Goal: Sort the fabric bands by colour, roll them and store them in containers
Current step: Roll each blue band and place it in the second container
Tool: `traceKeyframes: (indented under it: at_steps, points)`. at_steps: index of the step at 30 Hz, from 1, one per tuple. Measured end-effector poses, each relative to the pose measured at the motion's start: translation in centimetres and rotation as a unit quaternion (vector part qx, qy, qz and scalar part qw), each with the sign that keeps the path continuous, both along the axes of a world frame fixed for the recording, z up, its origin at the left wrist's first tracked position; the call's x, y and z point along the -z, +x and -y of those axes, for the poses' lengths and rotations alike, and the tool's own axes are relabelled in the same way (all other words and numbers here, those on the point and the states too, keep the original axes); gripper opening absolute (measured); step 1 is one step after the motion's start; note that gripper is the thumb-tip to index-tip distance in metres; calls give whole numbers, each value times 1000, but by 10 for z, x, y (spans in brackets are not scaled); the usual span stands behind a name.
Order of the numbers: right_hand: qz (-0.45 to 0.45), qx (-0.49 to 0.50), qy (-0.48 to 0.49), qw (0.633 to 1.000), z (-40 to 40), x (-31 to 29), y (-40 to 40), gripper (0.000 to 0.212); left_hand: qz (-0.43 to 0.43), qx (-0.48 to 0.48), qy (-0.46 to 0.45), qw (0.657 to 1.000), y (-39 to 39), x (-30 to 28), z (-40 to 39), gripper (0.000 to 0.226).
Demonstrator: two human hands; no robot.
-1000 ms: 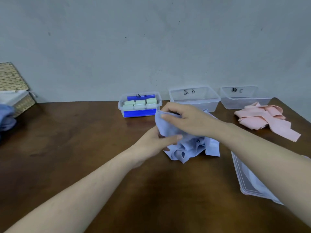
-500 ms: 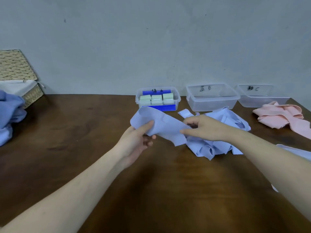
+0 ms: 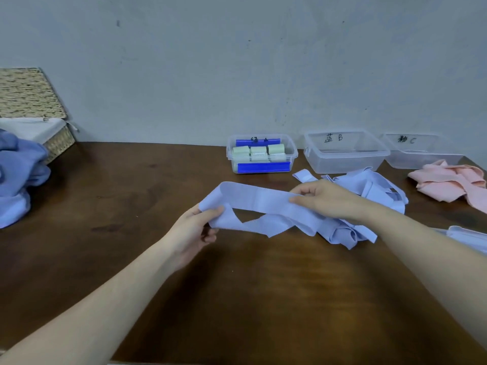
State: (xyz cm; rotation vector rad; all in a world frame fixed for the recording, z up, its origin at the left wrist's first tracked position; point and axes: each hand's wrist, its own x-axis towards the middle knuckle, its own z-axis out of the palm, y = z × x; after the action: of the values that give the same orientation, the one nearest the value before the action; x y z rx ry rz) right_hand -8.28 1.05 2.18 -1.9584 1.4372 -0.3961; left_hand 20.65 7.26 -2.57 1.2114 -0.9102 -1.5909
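Two hands now hold the pale blue band (image 3: 259, 200) stretched farther apart than half a second ago: the left hand (image 3: 196, 230) has drawn toward eight o'clock, and more of the strip has come free of the blue band pile (image 3: 369, 204). The left hand pinches the band's folded end between thumb and fingers; the right hand (image 3: 325, 198) pinches it between thumb and curled fingers, nearer the pile. The band's long axis runs roughly from nine to three o'clock, held above the counter (image 3: 131, 206), with a second twisted length sagging beneath it and trailing toward the pile at three o'clock.

At twelve o'clock stands a clear box (image 3: 262, 154) holding pale green rolls (image 3: 259, 151). Just beside it toward one o'clock is an empty container marked B (image 3: 345, 152), then another marked C (image 3: 419, 154). Pink bands (image 3: 453, 183) lie heaped at two o'clock. A woven basket (image 3: 31, 111) and blue cloth (image 3: 18, 175) sit at ten o'clock. The counter is dark brown wood against a plain grey wall (image 3: 237, 61).
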Motion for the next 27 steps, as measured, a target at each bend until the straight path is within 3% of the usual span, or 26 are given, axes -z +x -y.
traceKeyframes:
  at_steps: [3,5,8,12,16,18,24,27]
  points:
    - [158,53,114,979,-4,-2,0,18,-25,10,2,1000,6,-2,-1,8]
    - [191,76,136,969,-4,-1,-3,18,-4,2,-10,1000,11,-1,0,11]
    - [133,91,127,979,-5,6,-4,16,10,-7,-31,999,12,-1,3,14]
    - [27,144,36,989,-3,17,-1,13,-15,4,-17,1000,8,1,7,29]
    - [138,197,54,969,2,16,4,10,8,34,13,999,2,-5,9,32]
    - [130,201,69,968,5,14,7,8,14,17,39,999,2,-4,13,30]
    - [19,126,99,987,8,19,16,9,136,32,22,990,-3,6,23,24]
    - [15,97,119,988,10,21,18,28,262,48,15,964,-1,13,28,39]
